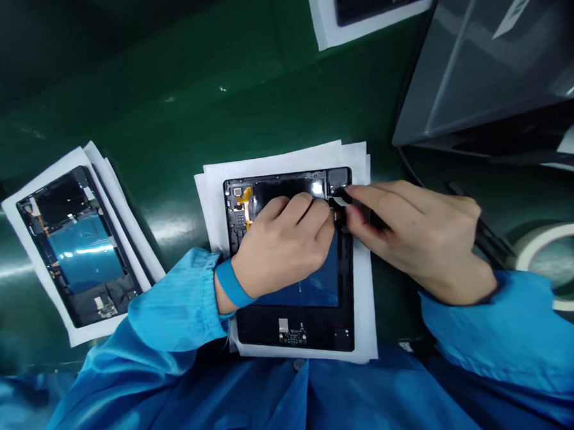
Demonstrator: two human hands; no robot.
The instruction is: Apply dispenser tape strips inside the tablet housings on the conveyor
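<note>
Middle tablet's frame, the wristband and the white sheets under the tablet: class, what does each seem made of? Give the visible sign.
Tablet frame: probably plastic or coated metal; black, with a low sheen.
Wristband: perhaps rubber or fabric; matte blue, curving without creases.
White sheets: likely paper or thin foam; matte, with thin flat edges.

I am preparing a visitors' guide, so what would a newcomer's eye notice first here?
Probably the left hand and right hand, close together over the opened device at centre. Next, the shiny blue panel in another opened device at left, then the pale ring-shaped roll at far right.
</note>
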